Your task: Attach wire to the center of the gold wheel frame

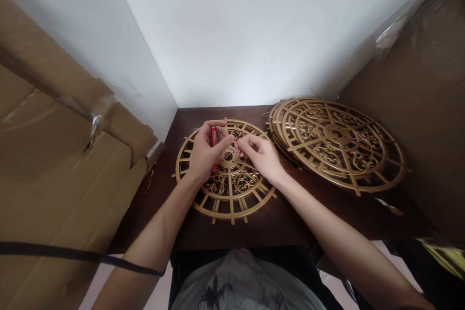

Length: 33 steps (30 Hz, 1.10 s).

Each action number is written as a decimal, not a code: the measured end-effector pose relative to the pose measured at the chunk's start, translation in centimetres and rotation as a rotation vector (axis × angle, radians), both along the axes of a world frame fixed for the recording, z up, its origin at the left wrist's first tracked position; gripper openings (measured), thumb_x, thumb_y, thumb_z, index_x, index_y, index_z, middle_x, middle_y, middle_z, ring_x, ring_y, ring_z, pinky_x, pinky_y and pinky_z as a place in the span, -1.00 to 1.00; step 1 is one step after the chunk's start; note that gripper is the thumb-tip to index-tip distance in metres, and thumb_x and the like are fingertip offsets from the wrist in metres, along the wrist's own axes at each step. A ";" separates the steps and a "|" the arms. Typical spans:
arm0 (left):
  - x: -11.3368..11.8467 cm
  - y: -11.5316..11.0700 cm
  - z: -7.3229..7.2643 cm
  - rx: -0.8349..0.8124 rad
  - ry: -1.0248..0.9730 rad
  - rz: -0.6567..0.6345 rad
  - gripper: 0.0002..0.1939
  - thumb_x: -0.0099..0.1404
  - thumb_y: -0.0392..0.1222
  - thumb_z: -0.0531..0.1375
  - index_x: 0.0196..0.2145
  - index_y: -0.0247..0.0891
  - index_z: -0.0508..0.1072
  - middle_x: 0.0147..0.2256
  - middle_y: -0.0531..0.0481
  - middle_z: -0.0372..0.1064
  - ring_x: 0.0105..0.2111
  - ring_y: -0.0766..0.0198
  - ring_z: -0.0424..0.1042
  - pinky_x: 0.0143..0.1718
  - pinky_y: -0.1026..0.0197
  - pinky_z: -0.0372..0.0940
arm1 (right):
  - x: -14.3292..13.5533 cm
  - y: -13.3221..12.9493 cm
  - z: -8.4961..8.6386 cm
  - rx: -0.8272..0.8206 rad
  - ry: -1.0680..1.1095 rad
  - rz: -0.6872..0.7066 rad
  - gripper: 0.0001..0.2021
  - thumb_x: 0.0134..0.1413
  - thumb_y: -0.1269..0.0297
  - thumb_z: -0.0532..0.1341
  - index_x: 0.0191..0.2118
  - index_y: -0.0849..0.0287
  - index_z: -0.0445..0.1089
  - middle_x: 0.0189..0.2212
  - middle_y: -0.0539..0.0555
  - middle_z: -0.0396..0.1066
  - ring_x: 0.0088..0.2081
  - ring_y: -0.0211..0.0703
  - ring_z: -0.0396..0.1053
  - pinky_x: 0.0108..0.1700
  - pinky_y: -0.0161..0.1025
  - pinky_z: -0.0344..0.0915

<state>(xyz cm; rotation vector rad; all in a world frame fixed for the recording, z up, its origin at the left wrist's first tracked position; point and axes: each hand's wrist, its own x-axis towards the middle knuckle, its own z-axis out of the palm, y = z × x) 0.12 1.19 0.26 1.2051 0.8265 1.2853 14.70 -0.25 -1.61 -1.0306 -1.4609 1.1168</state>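
A round gold openwork wheel, like a clock face [232, 202], lies flat on the dark table with scrollwork between its spokes. Over its left centre, my left hand [207, 152] is closed around a slim red object [213, 136], whose ends show above and below the thumb; its kind is hidden by the fingers. Close by on the right, my right hand [262, 156] pinches thin wire [237, 147] between thumb and fingertips. The two hands' fingertips nearly meet above the hub, and the thumb and index finger of the left hand point at the wire.
Several similar gold wheels [358, 186] are stacked at the right, with a loose yellow wire on top. Cardboard boxes [65, 155] stand at left and right. A white wall [232, 34] rises behind the table. A black cord [72, 253] crosses near my left forearm.
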 end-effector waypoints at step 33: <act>0.4 -0.3 -0.1 0.085 0.096 0.013 -0.77 0.07 -0.34 0.25 -0.27 -0.26 0.36 -0.41 0.07 0.27 -0.60 0.50 0.24 -0.63 0.40 0.12 | -0.2 -0.2 0.6 -0.137 0.215 0.093 -0.75 -0.07 0.10 0.29 -0.45 0.22 0.40 -0.52 0.01 0.47 -0.55 -0.31 0.41 -0.47 -0.34 0.37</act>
